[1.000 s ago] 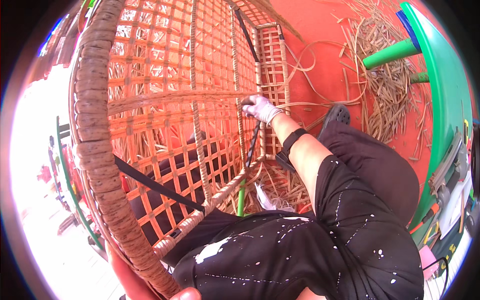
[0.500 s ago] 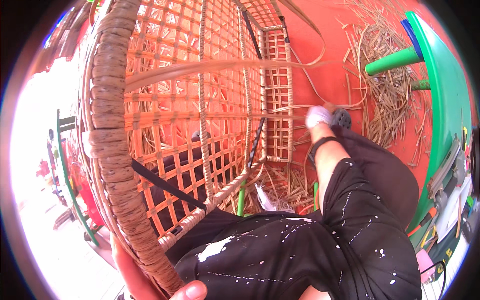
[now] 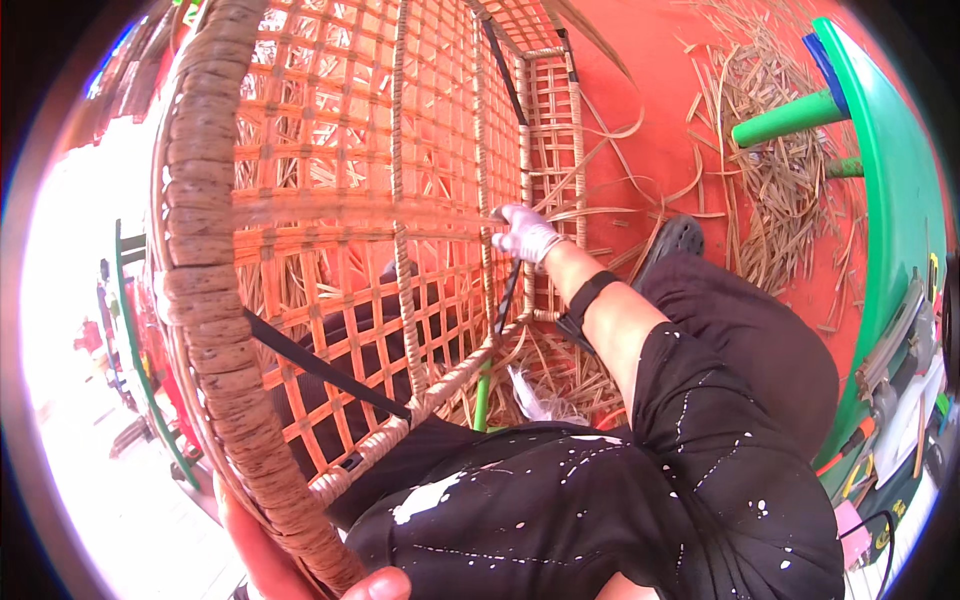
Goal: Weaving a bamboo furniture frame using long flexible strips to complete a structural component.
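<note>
A large woven rattan chair frame (image 3: 330,250) with an open lattice and a thick wrapped rim (image 3: 205,260) tilts in front of me. My right hand (image 3: 525,235), in a whitish glove with a black wrist band, pinches a flat cane strip (image 3: 360,212) that runs leftward across the lattice. Only the fingertips of my left hand (image 3: 375,585) show at the bottom edge, pressed against the lower end of the rim. A black strap (image 3: 320,365) crosses the frame diagonally.
Loose cane strips (image 3: 770,170) lie scattered on the red floor (image 3: 660,60). A green table (image 3: 890,200) with green legs stands at the right, tools along its edge. My dark shoe (image 3: 675,240) rests on the floor. A green rod (image 3: 483,395) stands under the frame.
My right hand swung out to the right with the strip half a second ago and is now back at the lattice edge. The chair frame has shifted slightly in view.
</note>
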`<state>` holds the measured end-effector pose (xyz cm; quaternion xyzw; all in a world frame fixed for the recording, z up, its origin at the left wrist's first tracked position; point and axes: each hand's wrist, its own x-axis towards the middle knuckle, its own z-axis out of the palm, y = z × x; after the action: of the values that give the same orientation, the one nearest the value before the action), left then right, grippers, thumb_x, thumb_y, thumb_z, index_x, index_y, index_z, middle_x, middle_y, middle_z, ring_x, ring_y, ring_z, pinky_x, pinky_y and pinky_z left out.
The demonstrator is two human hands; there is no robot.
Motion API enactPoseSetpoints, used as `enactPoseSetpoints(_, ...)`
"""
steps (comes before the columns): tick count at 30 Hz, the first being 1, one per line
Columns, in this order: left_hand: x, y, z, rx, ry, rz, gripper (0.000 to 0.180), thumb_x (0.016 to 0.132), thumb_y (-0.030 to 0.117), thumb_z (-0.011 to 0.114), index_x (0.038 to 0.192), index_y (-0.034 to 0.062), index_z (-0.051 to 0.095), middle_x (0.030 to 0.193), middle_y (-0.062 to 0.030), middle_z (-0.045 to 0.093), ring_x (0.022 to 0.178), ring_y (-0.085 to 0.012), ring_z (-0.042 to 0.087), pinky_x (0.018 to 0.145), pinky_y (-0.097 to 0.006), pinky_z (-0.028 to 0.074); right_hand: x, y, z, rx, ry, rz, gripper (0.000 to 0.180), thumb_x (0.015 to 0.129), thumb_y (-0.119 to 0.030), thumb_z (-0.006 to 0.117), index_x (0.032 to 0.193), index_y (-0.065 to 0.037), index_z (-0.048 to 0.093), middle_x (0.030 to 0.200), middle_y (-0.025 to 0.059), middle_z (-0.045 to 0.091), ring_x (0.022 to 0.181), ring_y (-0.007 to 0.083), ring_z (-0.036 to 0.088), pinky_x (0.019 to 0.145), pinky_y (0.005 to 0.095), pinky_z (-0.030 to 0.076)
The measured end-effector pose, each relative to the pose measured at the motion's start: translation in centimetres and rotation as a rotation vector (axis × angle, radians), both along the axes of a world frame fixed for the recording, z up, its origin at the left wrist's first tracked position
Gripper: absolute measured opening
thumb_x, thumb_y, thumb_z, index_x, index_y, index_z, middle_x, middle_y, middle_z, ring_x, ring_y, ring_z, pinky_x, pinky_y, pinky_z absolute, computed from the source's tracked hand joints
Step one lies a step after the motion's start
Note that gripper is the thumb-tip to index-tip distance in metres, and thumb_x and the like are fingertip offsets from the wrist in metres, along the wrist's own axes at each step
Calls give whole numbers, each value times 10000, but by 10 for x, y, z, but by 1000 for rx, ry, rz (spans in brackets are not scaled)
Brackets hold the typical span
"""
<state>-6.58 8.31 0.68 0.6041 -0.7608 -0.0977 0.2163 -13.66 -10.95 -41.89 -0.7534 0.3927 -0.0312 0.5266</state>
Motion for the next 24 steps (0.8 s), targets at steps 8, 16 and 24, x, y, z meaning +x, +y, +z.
enactPoseSetpoints(8,-5,3,3,6,11,47,606,772,489,638,1117,4,525,1335,-448,159,1238,-590,209,910,-611,377,-53,-6,1,-152,310,-798,444,730,-364,720,943,-26,528,973,187,545,890,344,585,742,439,470)
enactPoseSetpoints(16,-2,-1,3,25,30,38,597,765,488,640,1116,17,530,1332,-447,172,1241,-590,207,922,-613,362,-89,-45,-66,142,449,-952,596,735,-468,677,1129,-52,512,1029,144,576,861,295,620,725,410,511)
enactPoseSetpoints(24,-5,0,2,21,10,43,580,773,479,634,1100,10,536,1321,-454,188,1239,-586,218,924,-609,363,-10,9,-13,85,-152,-82,242,732,-110,696,964,-73,636,867,57,661,744,155,611,703,285,504)
